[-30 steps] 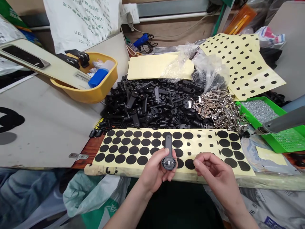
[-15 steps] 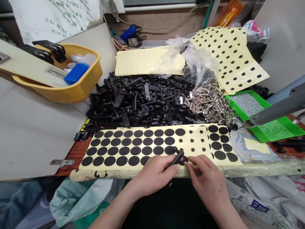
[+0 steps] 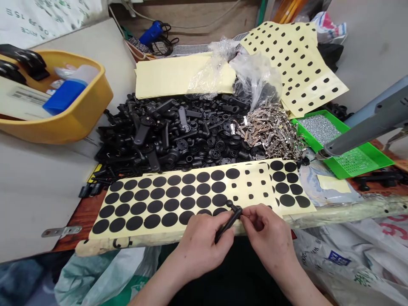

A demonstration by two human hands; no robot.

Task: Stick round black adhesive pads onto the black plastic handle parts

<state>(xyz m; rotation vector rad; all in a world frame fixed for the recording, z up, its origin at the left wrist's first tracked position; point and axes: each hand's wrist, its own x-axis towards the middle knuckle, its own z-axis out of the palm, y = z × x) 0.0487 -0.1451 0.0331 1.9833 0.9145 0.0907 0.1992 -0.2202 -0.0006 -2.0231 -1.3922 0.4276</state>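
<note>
Left grip point(image 3: 207, 244) pinches a black part point(image 3: 234, 218); whether my right grip point(image 3: 267, 233) does, I can't tell; sticker sheet point(image 3: 257, 189) lies before parts heap point(image 3: 178, 131) at eleven o'clock

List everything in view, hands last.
Held part: one, black, front middle
Disc sheets: two-plus, yellowish and black, front
Black parts: many, black, centre
Metal clips: many, silvery, centre right
Green tray: one, green, right
Small bits: countless, silvery, in tray
Grey bar: one, grey, right
Yellow bin: one, yellow, left
Blue object: one, blue, in bin
Plain sheets: two-plus, yellowish, back
Dotted sheets: two-plus, yellowish and black, back right
Clear plastic: uncountable, transparent, back middle
Blue device: one, blue, back left
Printed sack: one, white, upper left
Bags: several, greenish and white, bottom corners
Bench: one, reddish-brown, beneath
Left hand: one, around the held part
Right hand: one, at its end
</note>
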